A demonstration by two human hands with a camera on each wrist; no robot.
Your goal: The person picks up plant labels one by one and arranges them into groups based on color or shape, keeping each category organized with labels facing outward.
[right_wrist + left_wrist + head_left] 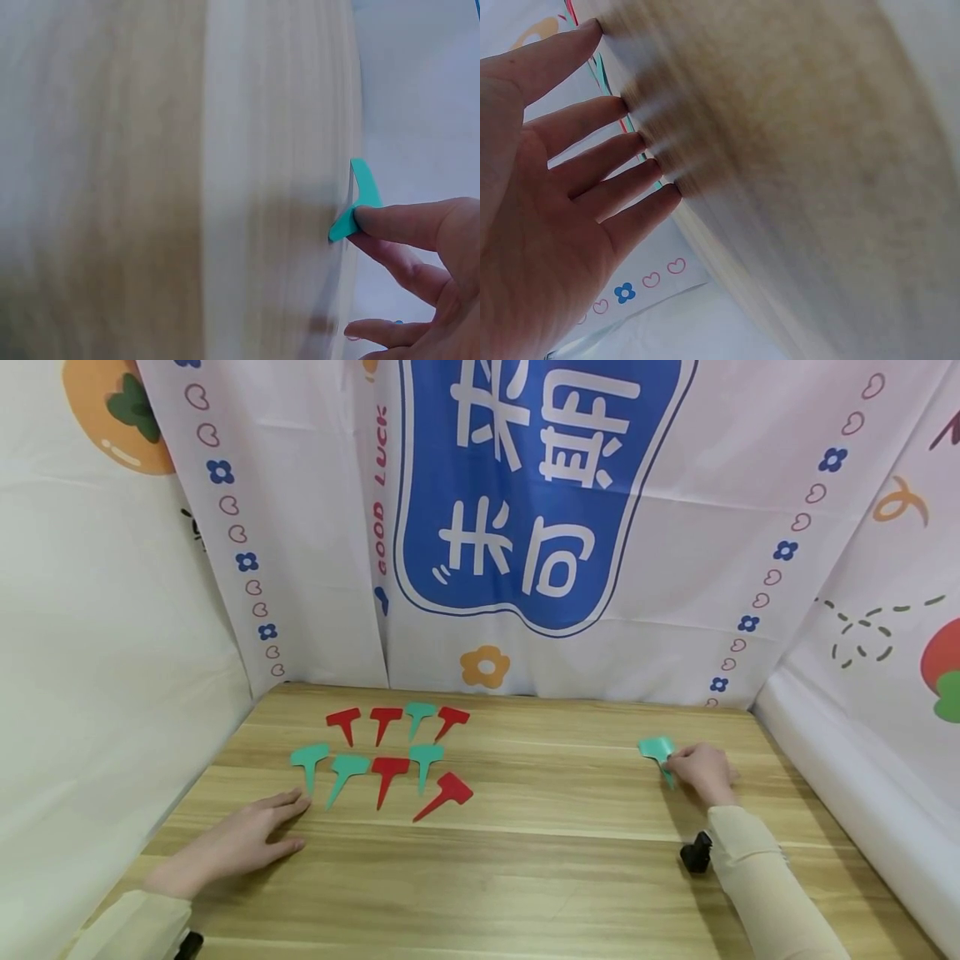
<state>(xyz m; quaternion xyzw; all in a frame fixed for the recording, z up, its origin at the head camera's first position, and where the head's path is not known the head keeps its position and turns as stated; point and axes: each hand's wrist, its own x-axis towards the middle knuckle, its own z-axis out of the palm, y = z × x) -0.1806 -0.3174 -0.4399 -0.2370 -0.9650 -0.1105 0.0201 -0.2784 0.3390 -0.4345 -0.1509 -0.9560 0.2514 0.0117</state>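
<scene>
My right hand (pixel 703 772) pinches a green T-shaped plant label (pixel 657 749) between thumb and fingers, at the right of the table. In the right wrist view that label (pixel 365 187) shows edge-on, thumb over its stem. On the left, my left hand (pixel 251 835) rests with straight, spread fingers, fingertips right by the stem of a green label (pixel 309 757). Beyond it lie two loose rows of T-shaped labels, among them a red label (pixel 390 768), another green label (pixel 348 767) and a tilted red label (pixel 452 791). The left wrist view shows the fingertips (pixel 676 189) on the table.
The wooden table (pixel 525 868) ends at a white printed cloth (pixel 322 527) hanging behind it. White cloth also stands along both sides. A black wrist camera (pixel 697 852) sits by the right sleeve (pixel 765 868).
</scene>
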